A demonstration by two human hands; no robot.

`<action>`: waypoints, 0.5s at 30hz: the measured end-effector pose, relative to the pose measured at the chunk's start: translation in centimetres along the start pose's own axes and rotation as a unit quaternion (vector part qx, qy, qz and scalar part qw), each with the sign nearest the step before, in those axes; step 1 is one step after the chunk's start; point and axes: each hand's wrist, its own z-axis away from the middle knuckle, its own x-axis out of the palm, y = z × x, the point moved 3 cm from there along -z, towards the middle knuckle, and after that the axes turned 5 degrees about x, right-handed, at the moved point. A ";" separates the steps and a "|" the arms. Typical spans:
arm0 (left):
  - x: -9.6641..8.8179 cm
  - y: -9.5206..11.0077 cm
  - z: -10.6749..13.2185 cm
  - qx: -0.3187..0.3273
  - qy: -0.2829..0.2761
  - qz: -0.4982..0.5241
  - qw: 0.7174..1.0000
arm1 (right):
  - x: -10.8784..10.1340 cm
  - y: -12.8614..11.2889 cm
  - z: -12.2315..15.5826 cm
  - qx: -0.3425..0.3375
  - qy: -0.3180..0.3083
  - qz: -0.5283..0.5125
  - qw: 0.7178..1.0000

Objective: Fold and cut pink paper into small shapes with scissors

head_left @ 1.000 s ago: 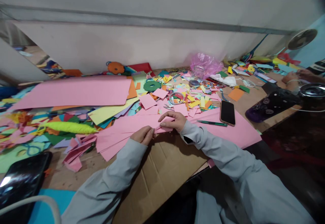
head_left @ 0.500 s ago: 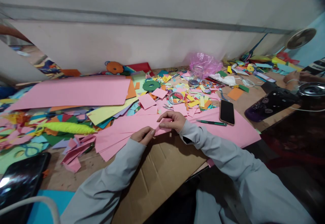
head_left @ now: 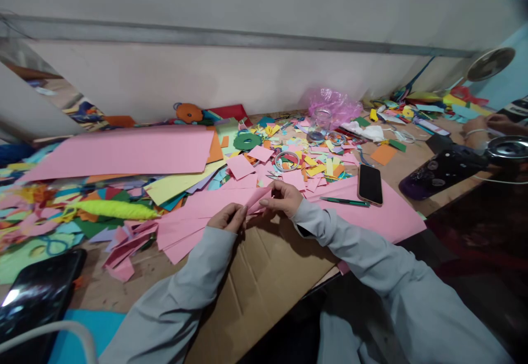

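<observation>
Between my two hands is a small folded piece of pink paper (head_left: 258,198). My left hand (head_left: 227,218) pinches its lower left end between thumb and fingers. The upper right end is gripped by my right hand (head_left: 284,199), thumb below and fingers curled over. Beneath them lie larger pink paper sheets (head_left: 190,210), fanned out to the left, and a brown cardboard sheet (head_left: 259,281) nearer to me. To the right of my right hand, a green pen (head_left: 344,202) and a phone (head_left: 370,184) rest on pink paper.
Paper scraps (head_left: 317,166), a tape ring (head_left: 287,161) and a glass jar (head_left: 320,125) crowd the table's back. A big pink sheet (head_left: 124,152) lies back left, a black tablet (head_left: 41,292) front left. At right are a dark bottle (head_left: 441,169) and another person's hand (head_left: 474,127).
The small pink paper now stands up more visibly between my hands, its fold tilted toward the upper right. My left hand has shifted slightly left; the view has moved a little.
</observation>
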 end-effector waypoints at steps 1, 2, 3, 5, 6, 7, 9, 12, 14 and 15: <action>0.0 -0.1 0.0 0.006 0.002 -0.007 1.000 | 0.0 0.1 0.0 0.003 0.000 0.004 1.000; 0.1 -0.1 0.0 0.009 0.003 -0.012 1.000 | 0.1 0.1 0.1 0.002 0.003 0.007 1.000; 0.1 -0.2 0.0 0.008 0.004 -0.013 1.000 | 0.0 0.1 0.1 -0.003 0.010 0.009 1.000; 0.2 -0.3 0.1 0.003 0.006 -0.011 1.000 | -0.1 0.1 0.1 -0.018 0.027 0.011 0.999; 0.2 -0.2 0.1 0.003 0.006 -0.012 1.000 | -0.1 0.1 0.0 -0.023 0.033 0.010 0.999; 0.2 -0.2 0.1 0.007 0.007 -0.014 1.000 | -0.1 0.1 0.0 -0.025 0.035 0.006 0.999; 0.2 -0.1 0.1 0.014 0.010 -0.025 1.000 | 0.0 0.2 0.1 -0.024 0.028 -0.012 0.999; 0.1 0.0 0.1 0.021 0.016 -0.046 0.999 | 0.1 0.1 0.0 -0.020 0.018 -0.032 0.999; 0.0 -0.1 0.0 0.027 0.017 -0.057 0.998 | 0.1 0.1 0.0 -0.012 0.013 -0.036 0.999; -0.1 -0.2 0.0 0.029 0.018 -0.061 0.998 | 0.2 0.1 0.0 -0.002 0.007 -0.040 0.999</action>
